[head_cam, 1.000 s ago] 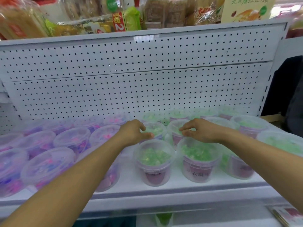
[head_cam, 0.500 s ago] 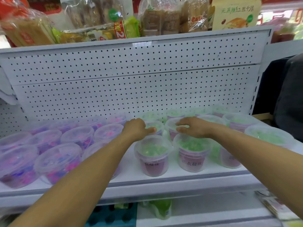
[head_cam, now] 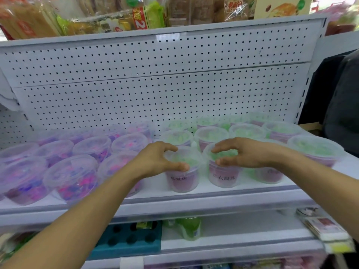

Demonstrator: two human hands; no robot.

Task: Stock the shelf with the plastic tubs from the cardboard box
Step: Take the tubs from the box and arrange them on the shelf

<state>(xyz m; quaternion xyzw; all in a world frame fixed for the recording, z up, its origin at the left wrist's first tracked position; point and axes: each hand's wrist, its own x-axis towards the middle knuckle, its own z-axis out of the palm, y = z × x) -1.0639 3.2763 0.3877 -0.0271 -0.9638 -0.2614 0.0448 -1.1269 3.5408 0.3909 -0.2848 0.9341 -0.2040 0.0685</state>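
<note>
**At the shelf front, two hands curve around two green-filled tubs**

Low in the centre of the frame, both bare forearms reach in from the bottom corners toward a white shelf (head_cam: 213,199). The left hand (head_cam: 157,162) is curved in a wide C, fingers arched over the lid and thumb at the near rim of the left front tub (head_cam: 182,179). Whether it truly grips or only brackets the tub cannot be told. The right hand (head_cam: 244,154) mirrors it, fingers spread above and thumb below at the upper rim of the right front tub (head_cam: 223,177); again the contact is unclear.

Both tubs stand upright on the shelf near its front edge, just beside each other, lids up, long axis vertical, printed labels facing the camera. Each is clear plastic with green beads on top and a purplish lower band.

Behind and to the right stand more green tubs (head_cam: 248,131), upright in rows. Filling the left half of the shelf are purple tubs (head_cam: 71,177) holding pink and purple beads. A white perforated back panel (head_cam: 155,90) rises behind them. Along the top of the frame sit packaged snacks (head_cam: 136,18). On the lower shelf, bottom centre, lie a teal tray (head_cam: 132,239) and a green bottle (head_cam: 189,228).
</note>
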